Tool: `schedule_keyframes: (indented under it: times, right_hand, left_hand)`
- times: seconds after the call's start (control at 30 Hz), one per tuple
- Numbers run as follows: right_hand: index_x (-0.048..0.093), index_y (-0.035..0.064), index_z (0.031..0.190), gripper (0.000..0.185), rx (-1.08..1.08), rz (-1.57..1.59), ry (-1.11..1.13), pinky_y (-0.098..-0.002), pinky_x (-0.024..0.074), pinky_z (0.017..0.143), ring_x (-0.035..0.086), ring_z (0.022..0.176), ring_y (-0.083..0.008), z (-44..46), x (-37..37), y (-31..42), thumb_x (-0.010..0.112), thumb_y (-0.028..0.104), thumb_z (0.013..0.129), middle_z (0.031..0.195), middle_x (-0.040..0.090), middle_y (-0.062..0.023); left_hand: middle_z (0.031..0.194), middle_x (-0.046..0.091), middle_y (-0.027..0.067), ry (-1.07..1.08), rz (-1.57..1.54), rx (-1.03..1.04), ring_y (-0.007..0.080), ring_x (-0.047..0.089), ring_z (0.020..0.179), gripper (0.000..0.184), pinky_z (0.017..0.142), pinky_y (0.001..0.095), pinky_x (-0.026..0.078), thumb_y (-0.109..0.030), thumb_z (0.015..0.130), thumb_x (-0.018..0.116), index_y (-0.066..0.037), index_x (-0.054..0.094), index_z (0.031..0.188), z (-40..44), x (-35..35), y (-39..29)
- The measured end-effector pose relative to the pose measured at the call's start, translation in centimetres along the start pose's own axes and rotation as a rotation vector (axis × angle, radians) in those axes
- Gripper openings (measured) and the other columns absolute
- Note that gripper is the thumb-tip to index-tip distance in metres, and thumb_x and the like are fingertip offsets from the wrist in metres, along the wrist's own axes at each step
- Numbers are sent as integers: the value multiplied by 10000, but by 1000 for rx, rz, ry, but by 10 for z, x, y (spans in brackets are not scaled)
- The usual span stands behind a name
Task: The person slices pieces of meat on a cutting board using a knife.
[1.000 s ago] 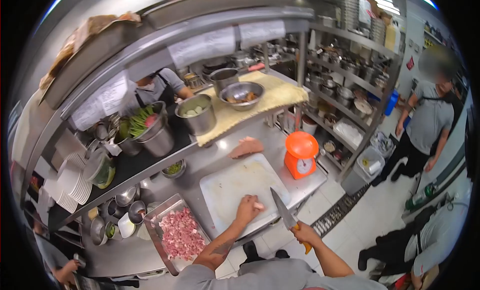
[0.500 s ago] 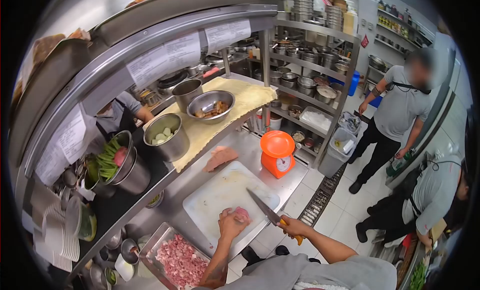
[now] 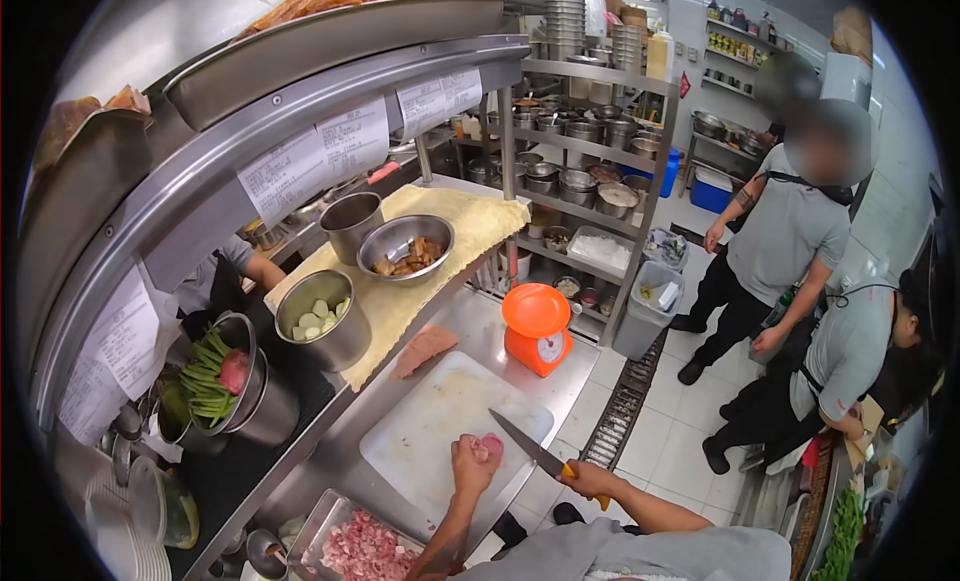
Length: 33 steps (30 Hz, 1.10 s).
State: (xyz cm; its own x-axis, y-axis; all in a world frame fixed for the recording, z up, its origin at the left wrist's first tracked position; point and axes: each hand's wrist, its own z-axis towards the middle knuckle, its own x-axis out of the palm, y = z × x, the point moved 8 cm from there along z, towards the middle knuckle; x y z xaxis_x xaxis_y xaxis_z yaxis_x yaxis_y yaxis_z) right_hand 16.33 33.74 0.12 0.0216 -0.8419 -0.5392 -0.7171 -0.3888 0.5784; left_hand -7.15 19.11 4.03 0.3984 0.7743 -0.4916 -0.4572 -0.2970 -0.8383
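Observation:
My left hand (image 3: pixel 471 466) rests on the white cutting board (image 3: pixel 405 436), its fingers curled round a small piece of raw pink meat (image 3: pixel 488 447). In my right hand (image 3: pixel 590 479) is the yellow handle of a kitchen knife (image 3: pixel 526 440). Its long blade slants over the board's right part, tip pointing away and to the left, a little apart from the meat. Behind the board lies a larger slab of meat (image 3: pixel 424 351). Near my left forearm a metal tray (image 3: pixel 318 524) holds many chopped pieces of raw meat.
An orange kitchen scale (image 3: pixel 537 328) stands behind the board at right. Along the left, a raised shelf carries a pot of peeled vegetables (image 3: pixel 322 321), a metal bowl (image 3: pixel 406 246) and green beans (image 3: pixel 207 376). Two co-workers (image 3: pixel 785 241) stand on the right; another person's arm (image 3: pixel 262 271) shows beyond the shelf.
The head view has shifted slightly. My left hand still holds the meat and my right hand the knife, both nearly in place. The standing co-worker's arms have moved.

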Motion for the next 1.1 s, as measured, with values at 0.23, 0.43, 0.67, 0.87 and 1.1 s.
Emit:
schedule_keyframes:
  times: [0.23,0.43,0.67,0.87,1.1]
  right_hand:
    - [584,23,1137,526,-24,-39,-60,-407,554,567,693,589,-261,5,-23,15,561,534,1015,764,696,-148]
    - [591,33,1181,457,-224,-43,-147,-439,550,621,700,655,-296,31,-6,-11,548,462,1029,870,706,-188]
    - [547,31,1208,420,-190,77,43,-418,526,494,661,543,-278,2,-32,-2,543,413,1032,808,673,-148]
    - [547,66,1248,443,-240,-2,76,-426,523,527,658,536,-261,3,-52,-41,565,452,1032,835,691,-153]
    - [626,20,1141,390,-414,25,38,-426,524,481,651,506,-256,8,-61,-64,580,386,1012,724,683,-141]
  left_hand:
    - [874,646,116,111,-77,71,238,695,766,150,676,341,568,35,800,769,-9,625,796,30,-12,-9]
    - [1071,638,182,223,-19,130,314,681,903,113,768,362,577,-22,819,770,-23,704,910,11,-5,-41]
    - [1280,596,210,108,265,163,375,558,1213,366,1048,431,482,-151,802,819,-19,742,1134,-11,28,17]
    - [1202,620,261,-60,340,67,404,578,1168,505,990,484,502,-269,793,843,14,701,1186,-11,21,23]
    - [905,723,239,-87,661,72,371,720,818,347,764,463,576,-221,779,839,17,691,984,8,24,42]
